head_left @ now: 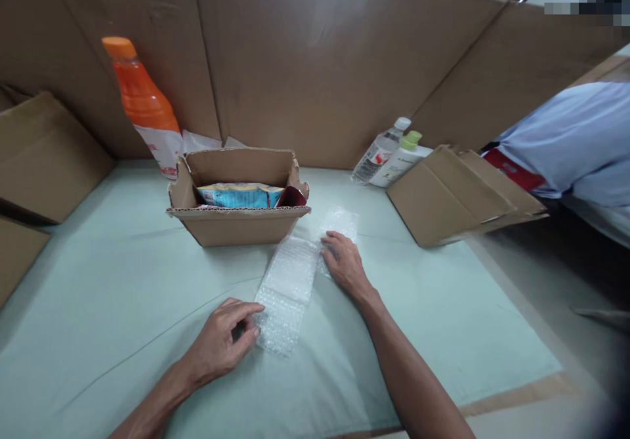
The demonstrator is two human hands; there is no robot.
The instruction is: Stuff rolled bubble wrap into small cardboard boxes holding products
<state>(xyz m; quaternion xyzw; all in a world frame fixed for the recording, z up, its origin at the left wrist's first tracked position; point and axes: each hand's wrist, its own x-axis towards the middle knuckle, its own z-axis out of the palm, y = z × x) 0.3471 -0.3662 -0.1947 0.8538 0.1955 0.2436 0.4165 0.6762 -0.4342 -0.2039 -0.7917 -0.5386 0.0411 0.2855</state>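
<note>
A strip of clear bubble wrap lies on the pale green cloth in front of the open cardboard box. My left hand is at its near left edge, thumb and forefinger apart, fingertips against or just beside the plastic. A second bubble wrap piece lies to the right, partly under my right hand. That hand rests palm down with its fingers spread and grips nothing. Inside the box are a blue and yellow packet and a dark red item.
An orange-capped bottle stands behind the box at left. To the right are a clear water bottle, a white bottle with a green cap and a tilted cardboard box. Cardboard panels wall the back; a person's sleeve shows at right.
</note>
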